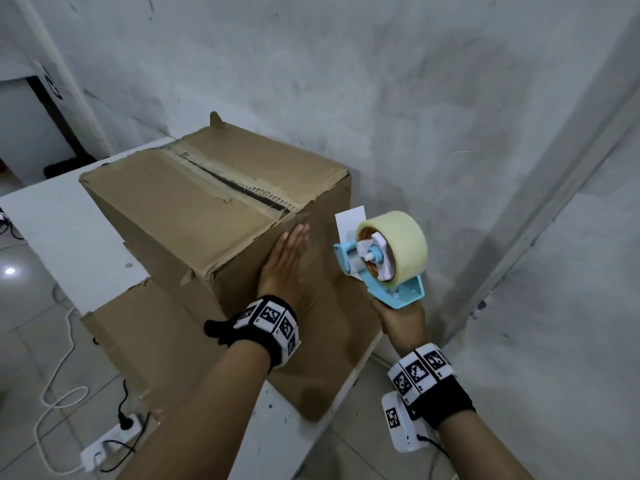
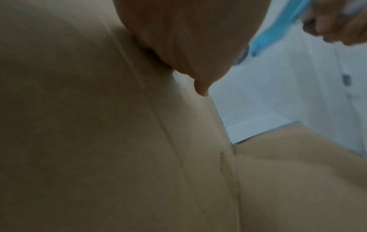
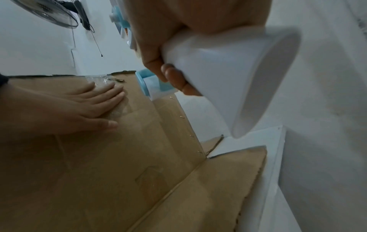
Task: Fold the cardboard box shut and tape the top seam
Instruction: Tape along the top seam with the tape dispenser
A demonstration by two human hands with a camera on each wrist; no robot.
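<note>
Cardboard box (image 1: 214,209) sits on the white table (image 1: 65,223) near the wall, its 2 top flaps folded down but the top seam (image 1: 235,183) gaping as a dark slit, so your taping is not yet done. Your left hand (image 1: 285,268) lies flat, fingers straight and together, against the near side face just under the top edge; the right wrist view shows clear tape (image 3: 119,109) under those fingers, so you seem to be pressing the tape's starting end down so it grips before the run over the seam. Your right hand (image 1: 401,320) is wrapped around the white handle (image 3: 228,81) of the blue tape dispenser (image 1: 384,258), held just beside the box with its roll upright and apart from the cardboard. A loose flattened sheet of cardboard (image 1: 145,341) lies under the box, overhanging the table edge.
</note>
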